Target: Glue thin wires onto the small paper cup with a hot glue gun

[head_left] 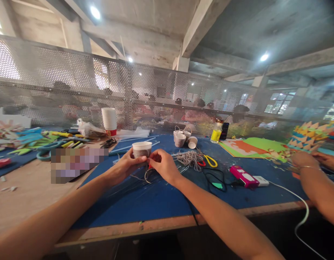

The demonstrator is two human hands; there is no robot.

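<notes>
Upright in my left hand (126,164) is a white paper cup (142,147) with a greyish band round its lower part; thumb and fingers close on its side. At the cup's right side, my right hand (163,165) has its fingers pinched together. Grey string (147,177) hangs in a loop just below those fingertips, which seem to grip it. Something small and red shows under the right fingers, too covered to name. Right of my hands lies a loose heap of grey string (190,159). Behind it sit several small string-wrapped cups (179,139), one tipped over.
A stack of paper cups (109,121) stands back left. Blue-handled scissors (46,151) and markers lie left. Right are yellow-handled scissors (211,161), a yellow bottle (216,132) and a magenta box (244,177) with a white cable. Another person's hands (306,160) work at far right.
</notes>
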